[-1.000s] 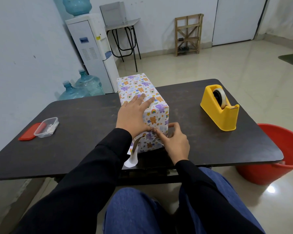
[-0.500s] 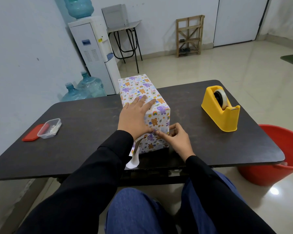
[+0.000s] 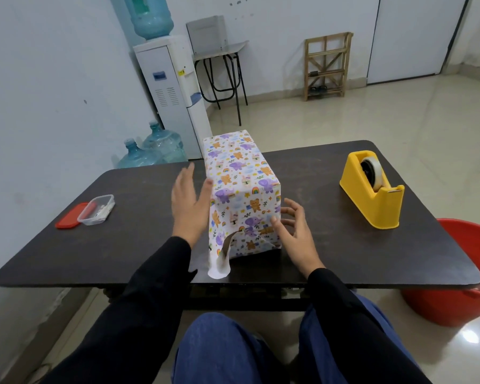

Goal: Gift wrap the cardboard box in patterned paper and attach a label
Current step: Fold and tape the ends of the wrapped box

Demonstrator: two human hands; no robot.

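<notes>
This is a plain office-style back room with bare white walls and a glossy tiled floor. Behind the dark table (image 3: 122,245) stand a water dispenser (image 3: 175,87), spare water bottles (image 3: 153,151), a metal-legged stand (image 3: 222,51), a wooden rack (image 3: 327,67) and a white door (image 3: 410,37). A yellow tape dispenser (image 3: 372,189) sits on the table, and a red bucket (image 3: 460,273) stands beside its right end.

long black sleeves (image 3: 161,273) to the wrists, blue trousers (image 3: 219,353).
</notes>
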